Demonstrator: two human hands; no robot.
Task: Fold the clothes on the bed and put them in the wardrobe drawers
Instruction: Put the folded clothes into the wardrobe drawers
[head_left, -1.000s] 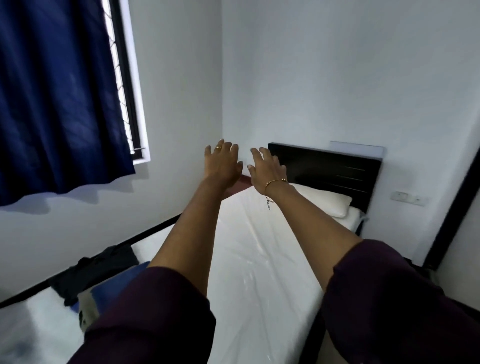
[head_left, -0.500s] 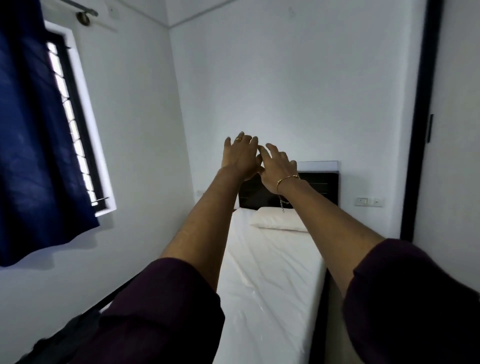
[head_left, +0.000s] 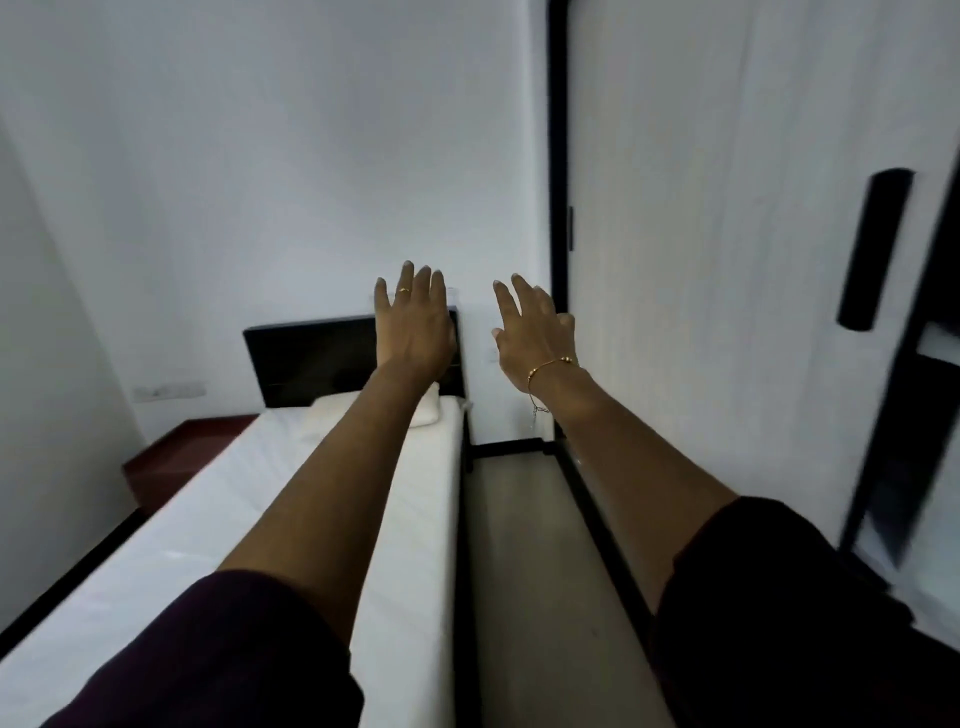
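Two hands are stretched out ahead at arm's length, palms down and fingers spread, and neither is clamped on anything. The left hand (head_left: 415, 322), with a ring on one finger, hovers in front of the dark headboard (head_left: 311, 358); the right hand (head_left: 535, 332), with a thin bracelet at the wrist, hovers a little apart from it, against the white wall.

Below the left arm runs the bed (head_left: 218, 530), with a white sheet and a pillow (head_left: 332, 415) at its head. The stretch of mattress in view carries no clothes at all, so the clothes to be folded lie somewhere outside this view; where exactly cannot be told from here. To the right stands the wardrobe (head_left: 727, 260), a pale door with a long dark handle (head_left: 875, 249). Its far right edge is blurred, and there may be an open gap or dark compartment there, though it is too smeared to be sure. No drawer can be made out.

Judging by this, the task looks barely begun: nothing is in hand, nothing folded is visible, and nothing can be seen going into the wardrobe. Everything seems left to do: reach the clothes, fold each piece, open a drawer and lay them in.
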